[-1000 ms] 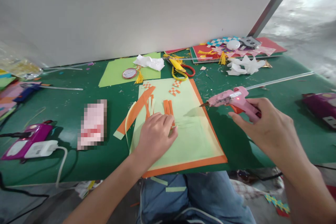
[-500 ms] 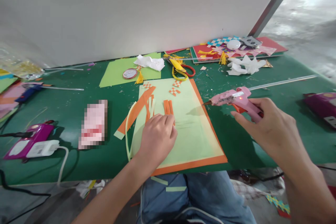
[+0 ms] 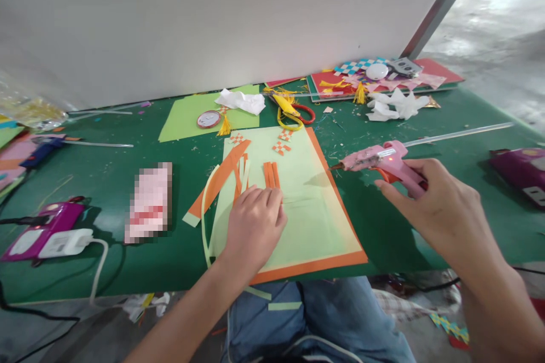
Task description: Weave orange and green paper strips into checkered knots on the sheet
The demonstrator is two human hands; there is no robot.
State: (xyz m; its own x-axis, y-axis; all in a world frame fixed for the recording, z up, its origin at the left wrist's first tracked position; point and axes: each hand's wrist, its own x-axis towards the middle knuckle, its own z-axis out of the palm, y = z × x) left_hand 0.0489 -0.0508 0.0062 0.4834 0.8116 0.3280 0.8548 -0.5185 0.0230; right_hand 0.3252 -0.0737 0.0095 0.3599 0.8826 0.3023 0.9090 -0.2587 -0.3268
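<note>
My left hand (image 3: 255,227) is closed, knuckles up, over a light-green paper sheet (image 3: 315,221) with an orange sheet under it. Two short orange paper strips (image 3: 271,174) run in beneath its fingers, which hide their near ends. In my right hand (image 3: 443,210) is a pink hot glue gun (image 3: 378,159), its nozzle pointing left above the sheet's right edge and a clear glue stick (image 3: 460,134) jutting from its back. Beside my left hand lie a wide orange strip (image 3: 219,184), thinner strips and a curved pale-green strip (image 3: 205,210). Small orange-white woven pieces (image 3: 281,148) sit near the sheet's top.
Yellow-and-red-handled scissors (image 3: 292,113), crumpled tissue (image 3: 240,102) and a round tin-like disc (image 3: 208,119) lie behind the sheet. At left are a pink pixelated packet (image 3: 149,204), a purple power strip (image 3: 46,229) and a blue glue gun (image 3: 45,152). Another purple block (image 3: 522,173) stands at right.
The view has shifted very slightly. Both hands stay almost where they were, the glue gun still held in the right.
</note>
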